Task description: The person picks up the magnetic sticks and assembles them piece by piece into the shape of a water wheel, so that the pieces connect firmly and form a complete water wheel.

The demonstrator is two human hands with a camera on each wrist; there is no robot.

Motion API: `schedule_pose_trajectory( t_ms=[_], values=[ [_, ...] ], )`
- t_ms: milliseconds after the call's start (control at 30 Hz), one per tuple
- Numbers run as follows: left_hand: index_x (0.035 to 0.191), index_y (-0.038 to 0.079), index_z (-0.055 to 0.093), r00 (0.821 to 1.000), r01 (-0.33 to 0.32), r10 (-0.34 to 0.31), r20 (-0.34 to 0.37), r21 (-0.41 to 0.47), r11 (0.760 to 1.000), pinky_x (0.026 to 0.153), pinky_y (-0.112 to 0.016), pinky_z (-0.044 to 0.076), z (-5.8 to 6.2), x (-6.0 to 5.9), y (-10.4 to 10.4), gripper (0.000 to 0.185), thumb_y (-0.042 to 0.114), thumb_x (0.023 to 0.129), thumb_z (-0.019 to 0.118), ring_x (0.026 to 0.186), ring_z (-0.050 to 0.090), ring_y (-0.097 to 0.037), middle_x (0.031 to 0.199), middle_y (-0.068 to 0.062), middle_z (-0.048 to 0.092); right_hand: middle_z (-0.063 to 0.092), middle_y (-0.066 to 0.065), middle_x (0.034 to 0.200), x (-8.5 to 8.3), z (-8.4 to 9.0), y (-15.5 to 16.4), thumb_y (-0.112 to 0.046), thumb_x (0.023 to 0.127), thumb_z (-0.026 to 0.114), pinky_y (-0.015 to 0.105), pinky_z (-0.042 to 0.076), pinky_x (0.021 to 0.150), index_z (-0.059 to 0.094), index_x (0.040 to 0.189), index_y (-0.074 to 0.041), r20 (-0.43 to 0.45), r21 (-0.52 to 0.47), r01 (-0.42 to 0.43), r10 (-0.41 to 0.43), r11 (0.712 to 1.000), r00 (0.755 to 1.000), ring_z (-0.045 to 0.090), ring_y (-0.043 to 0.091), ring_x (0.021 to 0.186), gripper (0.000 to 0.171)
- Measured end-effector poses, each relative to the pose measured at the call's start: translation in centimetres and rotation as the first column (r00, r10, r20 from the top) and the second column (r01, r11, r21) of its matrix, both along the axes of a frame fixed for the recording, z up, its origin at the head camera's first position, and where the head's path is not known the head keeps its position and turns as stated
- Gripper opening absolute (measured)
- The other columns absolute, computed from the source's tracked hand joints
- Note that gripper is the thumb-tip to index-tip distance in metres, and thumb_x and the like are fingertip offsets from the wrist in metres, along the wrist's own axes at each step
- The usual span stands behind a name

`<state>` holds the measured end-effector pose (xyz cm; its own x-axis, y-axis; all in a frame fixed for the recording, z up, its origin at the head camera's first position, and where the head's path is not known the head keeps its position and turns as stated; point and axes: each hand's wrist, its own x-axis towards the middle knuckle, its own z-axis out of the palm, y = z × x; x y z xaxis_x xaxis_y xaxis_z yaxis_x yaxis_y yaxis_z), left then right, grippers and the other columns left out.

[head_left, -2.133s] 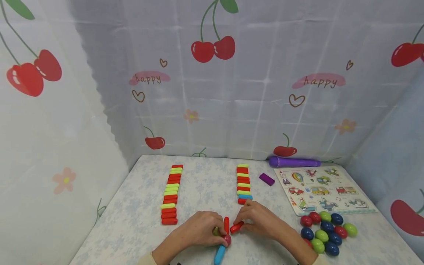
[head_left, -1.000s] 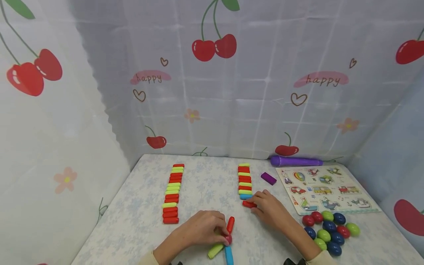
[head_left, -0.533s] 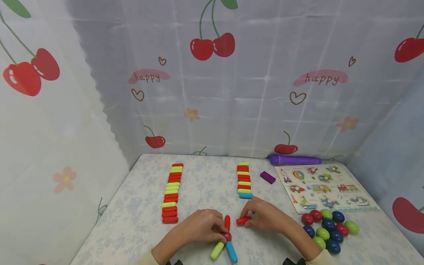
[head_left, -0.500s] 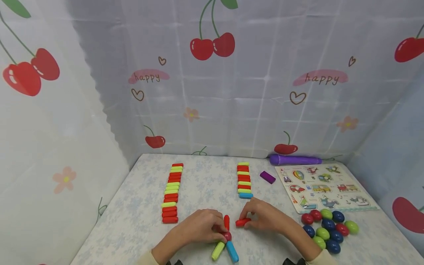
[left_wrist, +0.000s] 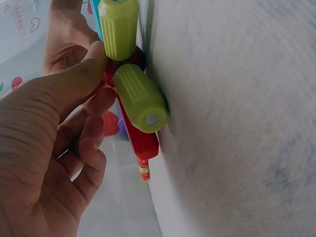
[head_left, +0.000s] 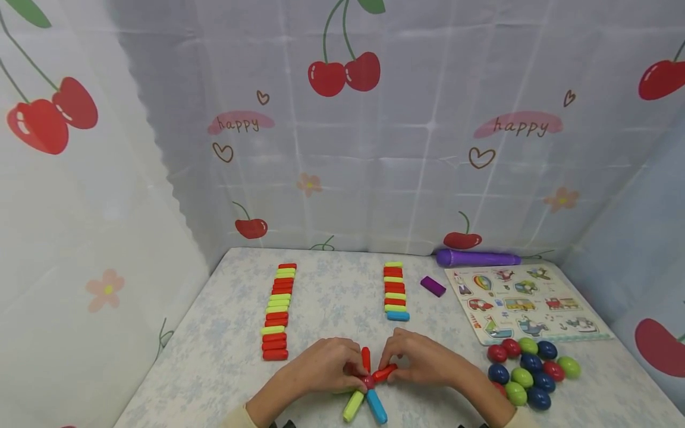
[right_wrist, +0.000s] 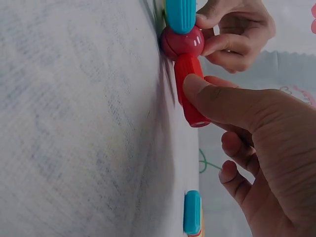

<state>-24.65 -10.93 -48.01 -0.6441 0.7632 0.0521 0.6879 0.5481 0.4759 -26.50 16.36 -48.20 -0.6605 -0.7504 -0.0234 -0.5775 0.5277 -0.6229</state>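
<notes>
A red ball point(head_left: 367, 381) lies near the table's front edge with sticks radiating from it: a red stick point(head_left: 365, 358) pointing away, a green stick point(head_left: 352, 406) and a blue stick point(head_left: 376, 406) pointing toward me. My left hand point(head_left: 350, 373) pinches the ball point(right_wrist: 182, 42) from the left. My right hand point(head_left: 389, 361) pinches a second red stick point(head_left: 384, 373) whose end touches the ball's right side. In the right wrist view my thumb point(right_wrist: 222, 101) presses on that red stick point(right_wrist: 190, 94). The left wrist view shows two green sticks point(left_wrist: 140, 98) by my left thumb.
Two rows of red, green and blue sticks lie further back, one at left point(head_left: 276, 312) and one at centre point(head_left: 395, 291). A purple block point(head_left: 431, 286), a purple tube point(head_left: 476, 258), a picture puzzle board point(head_left: 527, 308) and several coloured eggs point(head_left: 527, 371) occupy the right side.
My right hand carried a red stick from the near end of the centre row back toward me and brought its end against the red ball. The left hand stayed on the ball.
</notes>
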Motion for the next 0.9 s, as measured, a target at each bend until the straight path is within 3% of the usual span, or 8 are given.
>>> schedule_pose_trajectory(
  t_ms=[267,400,667,900],
  values=[
    [0.108,0.027,0.087,1.000,-0.001,0.001,0.009,-0.008,1.000,0.069,-0.014,0.049,0.2,-0.2,0.1,0.021,0.039,0.091,0.088,0.076,0.054,0.004,0.084,0.024,0.062,0.071,-0.024,0.102,0.0,0.4,0.3,-0.033,0.093,0.087,0.026,0.055,0.087,0.081,0.107,-0.036,-0.027,0.010,0.018,-0.018,1.000,0.999,0.058,0.004,0.097,0.015],
    [0.110,0.027,0.087,1.000,0.002,-0.001,0.028,-0.020,1.000,0.072,-0.014,0.050,0.4,-0.3,0.0,0.021,0.037,0.091,0.088,0.078,0.055,0.005,0.088,0.025,0.064,0.071,-0.021,0.104,-0.5,1.3,1.5,-0.036,0.094,0.086,0.029,0.056,0.087,0.082,0.108,-0.032,-0.058,0.018,0.076,-0.075,0.997,0.996,0.060,0.008,0.100,0.015],
    [0.110,0.027,0.086,0.997,-0.022,0.026,0.066,-0.057,0.998,0.074,-0.016,0.051,1.1,-0.4,-0.6,0.021,0.033,0.090,0.090,0.081,0.058,0.005,0.093,0.024,0.067,0.074,-0.011,0.105,-1.7,3.8,7.3,-0.030,0.095,0.085,0.030,0.055,0.081,0.081,0.110,-0.022,-0.176,0.042,0.242,-0.232,0.969,0.957,0.062,0.017,0.098,0.017],
    [0.111,0.028,0.085,0.994,-0.024,0.030,0.106,-0.059,0.998,0.076,-0.016,0.052,0.9,-0.5,-0.7,0.021,0.034,0.091,0.089,0.084,0.059,0.005,0.096,0.024,0.068,0.072,-0.014,0.103,-0.7,3.5,13.4,-0.027,0.093,0.086,0.031,0.055,0.079,0.081,0.108,-0.024,-0.204,0.117,0.345,-0.317,0.931,0.926,0.063,0.015,0.095,0.016]
  ],
)
